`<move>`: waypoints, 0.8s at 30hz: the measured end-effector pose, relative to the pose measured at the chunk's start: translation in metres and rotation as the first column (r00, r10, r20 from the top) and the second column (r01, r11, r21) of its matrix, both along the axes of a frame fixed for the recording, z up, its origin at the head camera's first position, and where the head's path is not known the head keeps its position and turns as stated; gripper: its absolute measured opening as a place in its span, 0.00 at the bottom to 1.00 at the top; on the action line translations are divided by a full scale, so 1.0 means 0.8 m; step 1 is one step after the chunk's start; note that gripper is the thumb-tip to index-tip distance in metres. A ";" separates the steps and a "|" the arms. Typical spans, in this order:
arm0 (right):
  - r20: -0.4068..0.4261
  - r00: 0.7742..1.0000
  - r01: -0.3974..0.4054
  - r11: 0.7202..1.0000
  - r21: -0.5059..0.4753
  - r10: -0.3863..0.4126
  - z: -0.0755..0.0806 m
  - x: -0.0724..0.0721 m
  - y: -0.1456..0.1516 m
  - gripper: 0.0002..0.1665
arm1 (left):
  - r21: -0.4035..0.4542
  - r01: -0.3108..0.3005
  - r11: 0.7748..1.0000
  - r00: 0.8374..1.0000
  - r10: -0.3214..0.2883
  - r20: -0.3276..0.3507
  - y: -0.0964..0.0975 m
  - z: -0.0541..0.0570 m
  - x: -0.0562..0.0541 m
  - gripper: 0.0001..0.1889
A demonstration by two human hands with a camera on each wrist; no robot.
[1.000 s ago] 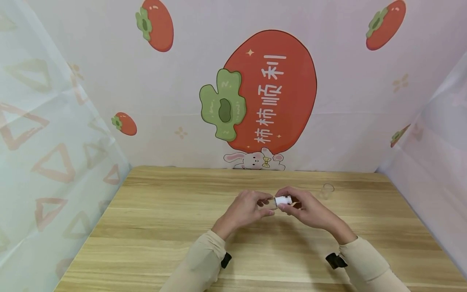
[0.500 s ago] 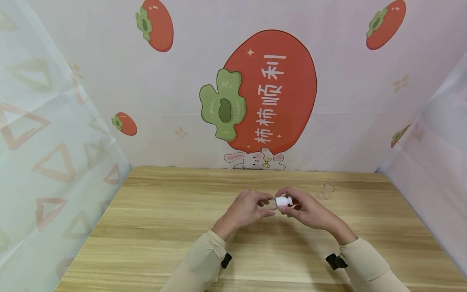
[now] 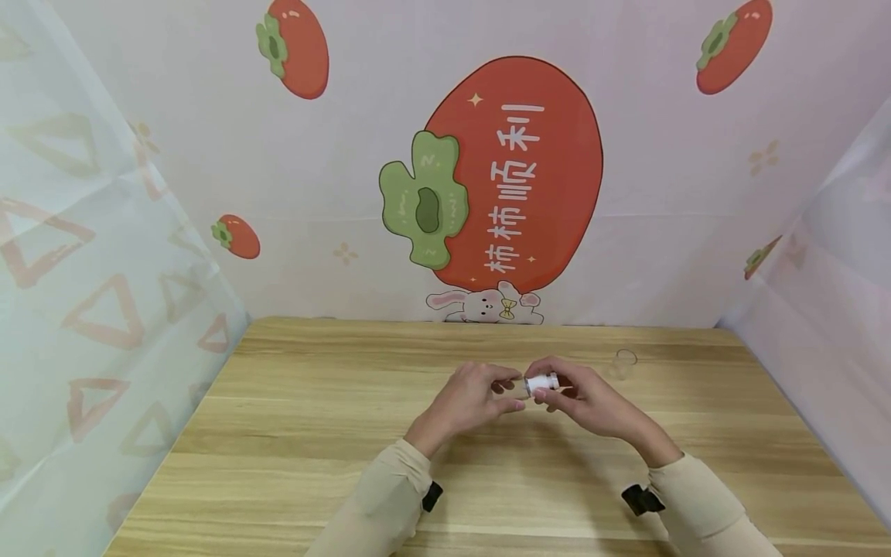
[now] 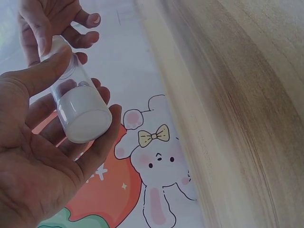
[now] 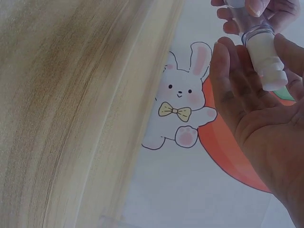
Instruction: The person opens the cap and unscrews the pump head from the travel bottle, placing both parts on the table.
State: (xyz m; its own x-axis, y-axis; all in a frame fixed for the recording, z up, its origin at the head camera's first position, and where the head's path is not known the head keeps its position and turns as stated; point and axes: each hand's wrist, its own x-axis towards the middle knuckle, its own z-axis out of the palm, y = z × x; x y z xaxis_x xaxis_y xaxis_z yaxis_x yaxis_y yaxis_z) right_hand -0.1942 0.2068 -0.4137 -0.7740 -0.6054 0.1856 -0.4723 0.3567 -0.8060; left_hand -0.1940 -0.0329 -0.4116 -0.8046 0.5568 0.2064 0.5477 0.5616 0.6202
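Note:
A small clear bottle (image 4: 78, 83) lies sideways between the two hands above the table. Its thick white base (image 4: 88, 124) faces the left wrist camera. My left hand (image 3: 468, 398) grips the clear body, thumb on one side and fingers on the other. The bottle's white pump top (image 3: 541, 384) points to the right, where my right hand (image 3: 592, 398) holds it between thumb and fingers. Seen from the right wrist, the top is a white collar (image 5: 262, 50) with a narrower nozzle (image 5: 274, 80) at its end. In the head view, the left fingers hide part of the body.
A clear, cup-shaped cap (image 3: 623, 363) lies on the wooden table (image 3: 313, 433), behind and right of the right hand. A printed cloth wall (image 3: 348, 286) rises at the table's back edge, with more cloth along both sides.
The right thumb and fingers have shifted slightly on the white top, which sits at a slightly different angle. Both hands stay in about the same place.

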 end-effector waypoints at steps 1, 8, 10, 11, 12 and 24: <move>-0.004 1.000 0.006 1.000 0.005 -0.006 0.000 0.000 0.000 0.13 | 0.000 -0.001 1.000 1.000 0.001 0.000 0.000 0.000 0.000 0.20; -0.004 1.000 0.031 0.998 0.048 -0.031 0.005 0.003 0.000 0.17 | -0.002 -0.008 1.000 1.000 0.008 0.000 0.000 0.001 -0.001 0.21; -0.011 0.999 0.032 0.998 0.049 -0.032 0.005 0.003 0.000 0.16 | 0.000 -0.007 1.000 1.000 0.007 0.006 0.000 0.001 0.000 0.21; -0.016 0.999 0.033 0.998 0.049 -0.032 0.005 0.003 0.000 0.16 | 0.001 -0.006 1.000 1.000 0.006 0.010 0.000 0.001 0.000 0.21; -0.021 0.999 0.033 0.998 0.047 -0.033 0.005 0.003 0.000 0.16 | 0.001 -0.006 1.000 1.000 0.006 0.012 0.000 0.000 0.000 0.21; -0.027 0.999 0.038 0.999 0.010 -0.038 0.003 0.004 0.000 0.14 | 0.018 0.010 1.000 0.999 -0.011 0.038 0.001 -0.001 -0.001 0.19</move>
